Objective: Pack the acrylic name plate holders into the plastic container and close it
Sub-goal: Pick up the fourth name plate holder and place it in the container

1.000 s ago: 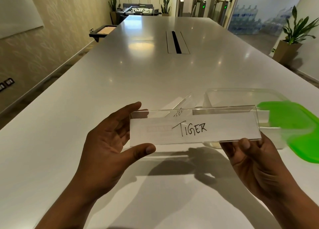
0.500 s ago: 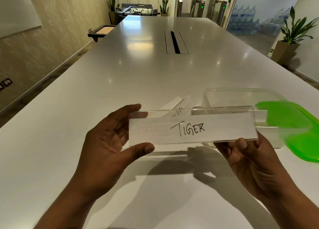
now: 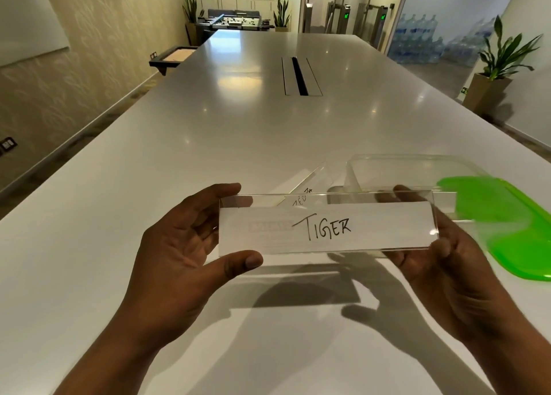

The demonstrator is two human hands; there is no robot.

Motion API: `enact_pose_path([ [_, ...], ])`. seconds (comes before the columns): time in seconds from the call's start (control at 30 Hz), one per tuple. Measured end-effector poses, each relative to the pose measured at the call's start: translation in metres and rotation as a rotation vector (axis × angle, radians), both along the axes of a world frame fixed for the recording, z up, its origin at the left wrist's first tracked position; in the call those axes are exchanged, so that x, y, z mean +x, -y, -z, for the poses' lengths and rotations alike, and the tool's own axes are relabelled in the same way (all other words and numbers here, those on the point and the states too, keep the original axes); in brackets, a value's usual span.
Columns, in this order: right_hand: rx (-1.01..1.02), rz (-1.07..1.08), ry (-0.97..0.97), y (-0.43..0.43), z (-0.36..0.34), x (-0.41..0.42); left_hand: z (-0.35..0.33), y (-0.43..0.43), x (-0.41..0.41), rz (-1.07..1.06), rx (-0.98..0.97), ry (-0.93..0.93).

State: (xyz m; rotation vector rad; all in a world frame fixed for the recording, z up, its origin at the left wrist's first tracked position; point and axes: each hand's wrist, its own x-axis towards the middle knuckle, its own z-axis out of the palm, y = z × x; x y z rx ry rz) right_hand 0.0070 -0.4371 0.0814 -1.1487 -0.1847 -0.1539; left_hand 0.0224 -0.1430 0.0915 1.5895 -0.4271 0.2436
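I am looking down at a long white table (image 3: 208, 144) and using the box (image 3: 417, 171) as my mark. The clear box is sitting open on the table, and its near side is partly hidden behind the holder (image 3: 328, 227). I am holding this holder up in the air, just in front of the box and a bit to its left. Its long side is running left to right, almost level, and the flat face with the word TIGER is pointing back at me. The card inside is filling most of the face.

My left hand (image 3: 185, 245) is gripping the holder's left end, thumb under the bottom edge and fingers behind the top. My right hand (image 3: 441, 254) is gripping the right end, thumb on the front and fingers showing through the clear top.

A second holder (image 3: 310, 183) is lying on the table just left of the box, its long side slanting away from me. The green lid (image 3: 507, 224) is lying flat to the right of the box, touching it or very close, I cannot tell which.

Left of the box and beyond it, the table is giving lots of bare room. The table's right edge is running near the lid.
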Motion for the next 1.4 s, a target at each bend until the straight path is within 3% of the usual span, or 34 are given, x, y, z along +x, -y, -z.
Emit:
enact_pose_path([
  [0.17, -0.162, 0.121, 0.091, 0.02, -0.036, 0.003, 0.002, -0.001, -0.002, -0.003, 0.033, 0.012],
  [0.3, -0.433, 0.157, 0.176, 0.03, -0.058, 0.003, 0.005, 0.003, -0.004, 0.009, 0.049, 0.005],
  [0.53, -1.12, -0.046, 0.196, 0.015, -0.075, -0.001, 0.011, 0.023, -0.013, 0.035, 0.125, 0.004],
  [0.63, -1.296, -0.118, 0.16, 0.011, -0.075, -0.002, 0.013, 0.032, -0.016, 0.018, 0.179, 0.051],
  [1.1, -1.305, -0.129, 0.195, 0.014, -0.072, 0.001, 0.01, 0.037, -0.023, -0.053, 0.314, 0.153],
  [1.4, -1.267, -0.077, 0.206, 0.023, -0.084, 0.003, 0.012, 0.03, -0.015, -0.121, 0.301, 0.078],
])
